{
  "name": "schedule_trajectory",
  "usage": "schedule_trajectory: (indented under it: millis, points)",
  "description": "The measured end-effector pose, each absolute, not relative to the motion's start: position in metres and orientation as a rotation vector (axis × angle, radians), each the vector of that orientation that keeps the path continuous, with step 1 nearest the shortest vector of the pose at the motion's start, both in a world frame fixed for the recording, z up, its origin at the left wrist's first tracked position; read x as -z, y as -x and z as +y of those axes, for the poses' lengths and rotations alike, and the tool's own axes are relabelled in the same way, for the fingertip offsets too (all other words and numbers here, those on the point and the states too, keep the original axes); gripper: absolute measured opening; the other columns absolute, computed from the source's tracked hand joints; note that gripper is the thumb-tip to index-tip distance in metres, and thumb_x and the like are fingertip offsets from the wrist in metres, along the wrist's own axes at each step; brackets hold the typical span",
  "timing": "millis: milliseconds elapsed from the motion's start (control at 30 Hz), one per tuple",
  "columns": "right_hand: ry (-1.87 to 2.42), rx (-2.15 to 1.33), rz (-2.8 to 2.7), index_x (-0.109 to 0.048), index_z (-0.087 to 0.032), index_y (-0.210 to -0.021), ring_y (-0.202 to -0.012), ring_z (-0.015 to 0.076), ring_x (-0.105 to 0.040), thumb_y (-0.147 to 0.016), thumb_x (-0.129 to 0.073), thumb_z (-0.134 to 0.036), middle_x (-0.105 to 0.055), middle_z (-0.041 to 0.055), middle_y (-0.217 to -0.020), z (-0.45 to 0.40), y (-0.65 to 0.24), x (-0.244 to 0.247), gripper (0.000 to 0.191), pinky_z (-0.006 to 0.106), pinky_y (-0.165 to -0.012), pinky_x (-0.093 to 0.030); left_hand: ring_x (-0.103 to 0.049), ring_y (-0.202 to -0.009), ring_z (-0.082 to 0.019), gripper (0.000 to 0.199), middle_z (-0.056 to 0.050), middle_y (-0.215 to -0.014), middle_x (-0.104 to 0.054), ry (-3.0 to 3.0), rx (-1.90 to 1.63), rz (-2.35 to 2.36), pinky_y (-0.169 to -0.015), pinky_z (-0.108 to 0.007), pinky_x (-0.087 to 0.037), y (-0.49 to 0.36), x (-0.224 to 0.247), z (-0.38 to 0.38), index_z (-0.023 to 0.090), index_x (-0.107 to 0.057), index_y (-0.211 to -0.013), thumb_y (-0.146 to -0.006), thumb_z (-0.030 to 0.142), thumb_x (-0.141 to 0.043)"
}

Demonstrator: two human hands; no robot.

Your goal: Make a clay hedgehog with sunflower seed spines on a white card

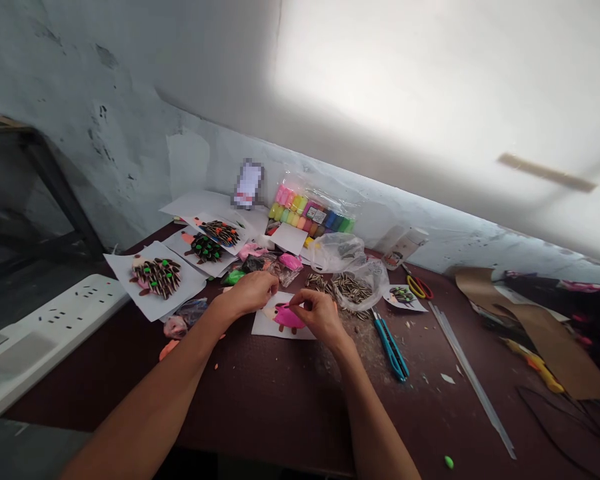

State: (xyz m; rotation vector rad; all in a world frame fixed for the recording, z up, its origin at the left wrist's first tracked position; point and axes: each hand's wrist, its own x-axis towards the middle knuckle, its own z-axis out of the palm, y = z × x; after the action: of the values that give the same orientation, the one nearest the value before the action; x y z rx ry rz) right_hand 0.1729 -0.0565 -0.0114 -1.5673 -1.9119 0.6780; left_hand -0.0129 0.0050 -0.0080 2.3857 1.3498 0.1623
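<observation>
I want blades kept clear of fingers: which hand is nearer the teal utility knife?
Right. The right hand is at the pink shape, with the teal utility knife lying to its right; the left hand is farther off, left of the right hand.

Dark maroon tabletop beneath the left hand and right hand, strewn with crumbs and scraps to the right of the grip. Directly under the grip, a white card bearing a pink shape. Just beyond the right hand, loose striped seeds and a clear bag of more. Just to its right, a teal cutter; farther right, a small card, scissors, clear strips. Nearer the body, well right of the grip, a green lump. Left of the left hand, an orange lump and a white sheet.
</observation>
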Motion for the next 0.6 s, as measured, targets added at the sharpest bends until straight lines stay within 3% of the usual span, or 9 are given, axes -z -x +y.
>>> schedule_trajectory:
  millis: [233, 600]
  points:
    - [1.534, -0.506, -2.026, -0.074, -0.021, -0.075, -0.074, 0.0137, -0.059, -0.079, -0.063, -0.013, -0.067, 0.0015, -0.08, -0.057, -0.167, 0.008, 0.014, 0.023, -0.07, -0.041, -0.065, -0.094, -0.021, 0.024, -0.006, -0.095, -0.073, -2.38, -0.152, 1.355, -0.073, -0.024, -0.046, 0.013, 0.007, 0.004, 0.02, -0.071, -0.091, -0.078, 0.01, -0.053]
    - [1.503, -0.456, -2.019, -0.072, -0.02, -0.074, -0.075, 0.0137, -0.058, -0.082, -0.066, -0.014, -0.063, 0.0002, -0.076, -0.06, -0.16, 0.014, 0.012, 0.024, -0.07, -0.041, -0.065, -0.093, -0.021, 0.023, -0.007, -0.094, -0.073, -2.374, -0.167, 1.356, -0.074, -0.025, -0.046, 0.012, 0.005, 0.003, 0.019, -0.071, -0.09, -0.079, 0.01, -0.054]
